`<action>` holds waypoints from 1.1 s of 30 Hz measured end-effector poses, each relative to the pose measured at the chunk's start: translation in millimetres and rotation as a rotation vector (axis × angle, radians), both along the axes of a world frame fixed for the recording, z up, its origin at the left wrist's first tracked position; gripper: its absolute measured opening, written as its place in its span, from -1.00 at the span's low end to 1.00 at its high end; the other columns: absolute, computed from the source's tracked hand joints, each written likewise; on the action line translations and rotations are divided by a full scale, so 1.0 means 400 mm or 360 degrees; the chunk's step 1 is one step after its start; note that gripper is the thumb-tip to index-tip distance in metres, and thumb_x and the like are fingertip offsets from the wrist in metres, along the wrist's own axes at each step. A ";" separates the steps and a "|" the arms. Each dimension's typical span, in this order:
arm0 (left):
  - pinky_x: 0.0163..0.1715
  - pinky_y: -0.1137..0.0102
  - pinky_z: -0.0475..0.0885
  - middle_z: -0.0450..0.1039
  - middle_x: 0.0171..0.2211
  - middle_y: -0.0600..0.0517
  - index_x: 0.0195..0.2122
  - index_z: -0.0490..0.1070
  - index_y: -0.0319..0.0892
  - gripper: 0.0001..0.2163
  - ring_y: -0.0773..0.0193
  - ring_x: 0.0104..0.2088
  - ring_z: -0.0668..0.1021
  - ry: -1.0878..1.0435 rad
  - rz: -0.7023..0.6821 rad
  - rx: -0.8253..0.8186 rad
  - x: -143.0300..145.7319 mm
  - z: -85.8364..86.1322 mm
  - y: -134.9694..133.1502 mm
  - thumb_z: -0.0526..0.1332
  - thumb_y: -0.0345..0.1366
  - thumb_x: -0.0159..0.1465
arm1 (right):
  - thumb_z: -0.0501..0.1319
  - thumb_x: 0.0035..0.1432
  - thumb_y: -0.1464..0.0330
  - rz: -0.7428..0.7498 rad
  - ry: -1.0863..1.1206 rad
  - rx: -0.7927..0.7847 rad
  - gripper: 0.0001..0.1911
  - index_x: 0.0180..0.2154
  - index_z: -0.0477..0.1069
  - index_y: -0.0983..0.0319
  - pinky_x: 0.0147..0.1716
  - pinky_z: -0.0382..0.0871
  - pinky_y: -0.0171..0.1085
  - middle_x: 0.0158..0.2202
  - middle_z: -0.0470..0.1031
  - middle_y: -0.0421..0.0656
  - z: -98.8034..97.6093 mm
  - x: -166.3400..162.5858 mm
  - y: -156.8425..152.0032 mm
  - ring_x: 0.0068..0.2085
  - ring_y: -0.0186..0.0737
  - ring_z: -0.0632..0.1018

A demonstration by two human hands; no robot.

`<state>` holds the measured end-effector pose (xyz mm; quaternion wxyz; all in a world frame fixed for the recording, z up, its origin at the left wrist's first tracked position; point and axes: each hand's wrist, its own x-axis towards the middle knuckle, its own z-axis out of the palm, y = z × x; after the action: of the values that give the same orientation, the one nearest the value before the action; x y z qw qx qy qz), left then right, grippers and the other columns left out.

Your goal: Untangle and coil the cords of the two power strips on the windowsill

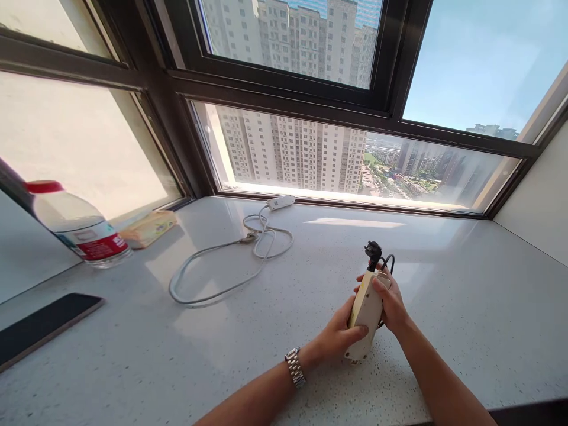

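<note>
A cream-coloured power strip [368,307] is held tilted above the countertop, its screwed underside partly facing me. My left hand [344,331], with a metal watch on the wrist, is wrapped round its lower part, thumb across the casing. Near the top end, my right hand [394,302] grips the strip, its thumb pressed on the casing. A black plug [373,251] sticks up beyond the upper end. A loop of the black cord [390,258] shows behind my right fingers; the rest of the cord is mostly hidden.
To the left, a white extension cord [213,300] lies in loops, leading to a small white socket block [281,203] by the window. A red-capped water bottle [84,225], a tissue pack [148,229] and a dark phone [42,322] occupy the left of the white speckled countertop [186,367].
</note>
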<state>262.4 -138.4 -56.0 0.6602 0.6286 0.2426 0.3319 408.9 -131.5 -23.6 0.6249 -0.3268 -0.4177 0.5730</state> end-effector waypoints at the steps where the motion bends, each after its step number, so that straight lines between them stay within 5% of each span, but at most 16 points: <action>1: -0.20 0.27 0.37 0.36 -0.10 -0.11 0.09 0.15 -0.19 -0.42 0.10 -0.14 0.43 -0.0007 -0.0016 -0.0031 0.001 -0.002 0.003 0.25 -0.09 0.09 | 0.39 -0.09 0.11 -0.0027 -0.0075 -0.0004 -0.51 -0.17 0.31 0.15 -0.42 0.47 -0.20 -0.34 0.52 -0.14 0.000 -0.003 0.000 -0.38 -0.12 0.57; 9: -0.23 0.30 0.38 0.41 -0.13 -0.14 0.01 0.26 -0.28 -0.46 0.12 -0.18 0.45 0.0248 0.0109 0.0119 -0.001 -0.018 0.018 0.21 0.03 0.14 | 0.37 -0.08 0.07 -0.0285 -0.0415 0.0020 -0.57 -0.28 0.34 0.20 -0.49 0.37 -0.35 -0.44 0.48 -0.18 -0.023 0.006 0.021 -0.47 -0.29 0.47; 17: -0.26 0.29 0.39 0.43 -0.15 -0.14 -0.02 0.28 -0.28 -0.45 0.10 -0.19 0.47 0.0268 0.0310 0.0111 0.003 -0.025 0.031 0.19 0.06 0.13 | 0.40 -0.12 0.09 0.0038 -0.0269 -0.0265 -0.49 -0.19 0.41 0.25 -0.25 0.42 -0.17 -0.28 0.55 -0.04 -0.021 0.001 0.018 -0.25 -0.09 0.54; 22: -0.32 0.35 0.38 0.47 -0.20 -0.13 -0.10 0.33 -0.30 -0.45 0.15 -0.26 0.48 0.0406 0.0300 0.0072 -0.004 -0.030 0.059 0.17 0.11 0.09 | 0.42 -0.16 0.12 0.0064 -0.0253 -0.0472 -0.53 -0.25 0.45 0.26 -0.33 0.42 -0.25 -0.34 0.53 -0.10 -0.047 -0.013 0.026 -0.31 -0.15 0.53; 28: -0.57 0.45 0.18 0.42 -0.52 0.02 -0.44 0.36 -0.26 -0.49 0.30 -0.52 0.39 0.0859 0.0421 0.0341 -0.024 -0.003 0.076 -0.04 0.15 0.20 | 0.42 -0.18 0.11 -0.0099 -0.0277 -0.0423 -0.55 -0.30 0.42 0.24 -0.45 0.38 -0.33 -0.42 0.47 -0.18 -0.076 -0.003 0.052 -0.41 -0.25 0.47; 33: -0.56 0.45 0.14 0.41 -0.57 0.03 -0.47 0.35 -0.21 -0.52 0.32 -0.57 0.39 0.1135 0.0578 0.0613 -0.033 0.015 0.069 -0.11 0.07 0.28 | 0.41 -0.18 0.10 -0.0138 -0.0352 -0.0417 -0.55 -0.32 0.39 0.25 -0.49 0.38 -0.31 -0.48 0.45 -0.21 -0.079 0.019 0.067 -0.48 -0.27 0.46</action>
<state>249.3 -110.7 -49.8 0.3370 0.7626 0.4952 0.2441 416.5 -104.5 -55.4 0.5512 -0.4842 -0.3912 0.5556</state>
